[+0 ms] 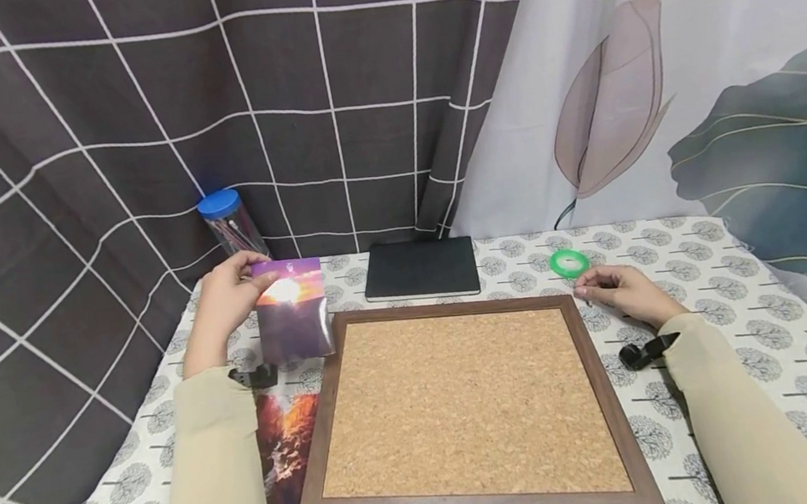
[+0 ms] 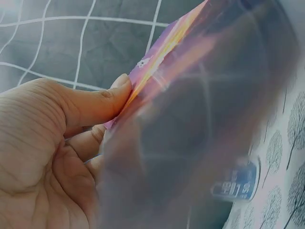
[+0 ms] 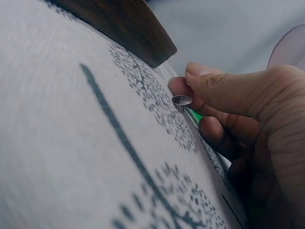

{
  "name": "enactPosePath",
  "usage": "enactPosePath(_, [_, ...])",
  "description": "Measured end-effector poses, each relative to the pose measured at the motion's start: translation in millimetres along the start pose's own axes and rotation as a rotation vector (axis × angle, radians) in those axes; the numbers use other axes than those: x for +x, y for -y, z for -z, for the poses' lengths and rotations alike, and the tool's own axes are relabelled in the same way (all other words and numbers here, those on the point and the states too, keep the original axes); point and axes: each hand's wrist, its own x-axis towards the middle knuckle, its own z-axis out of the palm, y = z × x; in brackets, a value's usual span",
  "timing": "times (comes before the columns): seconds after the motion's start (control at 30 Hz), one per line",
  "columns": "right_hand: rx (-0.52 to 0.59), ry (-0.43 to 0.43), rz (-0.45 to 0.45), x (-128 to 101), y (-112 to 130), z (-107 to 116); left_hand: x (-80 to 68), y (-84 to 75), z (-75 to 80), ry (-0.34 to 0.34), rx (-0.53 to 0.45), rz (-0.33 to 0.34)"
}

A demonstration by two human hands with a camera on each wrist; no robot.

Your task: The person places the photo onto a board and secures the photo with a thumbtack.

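A table (image 1: 753, 327) under a cloth printed with small trees carries a square cork board (image 1: 467, 404) in a dark wooden frame, lying flat at the middle. Near the far left corner, the left hand (image 1: 224, 303) pinches a glossy purple sunset photo card (image 1: 292, 308) by its top edge, so it hangs upright above the cloth. By the board's far right corner, the right hand (image 1: 623, 292) pinches a small metal thumbtack (image 3: 182, 100), beside a green tape ring (image 1: 569, 263).

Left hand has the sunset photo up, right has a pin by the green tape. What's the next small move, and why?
Probably lay the photo flat on the cork board. The left hand holds it upright off the board's left edge, the board is bare, and the right hand already pinches a thumbtack, which needs something to pin.
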Motion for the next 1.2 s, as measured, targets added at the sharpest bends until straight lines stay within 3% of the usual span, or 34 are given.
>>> enactPosePath(0.3, [0.011, -0.003, 0.0, 0, -3, -1, 4.0, -15.5, -23.9, 0.171, -0.12, 0.004])
enactPosePath(0.5, [0.007, -0.006, -0.007, 1, -4, -1, 1.9, -27.0, -47.8, 0.358, -0.182, -0.048])
enactPosePath(0.7, [-0.002, -0.011, 0.008, 2, -6, 0, -1.6, -34.8, -67.6, 0.469, -0.089, -0.127])
enactPosePath(0.97, [0.002, -0.003, 0.009, 2, -6, 0, -3.2, -34.7, -85.6, 0.607, -0.053, -0.157])
enactPosePath(1.2, [-0.001, -0.01, -0.001, 2, -6, -2, -2.8, -29.0, -94.5, 0.609, 0.093, -0.253])
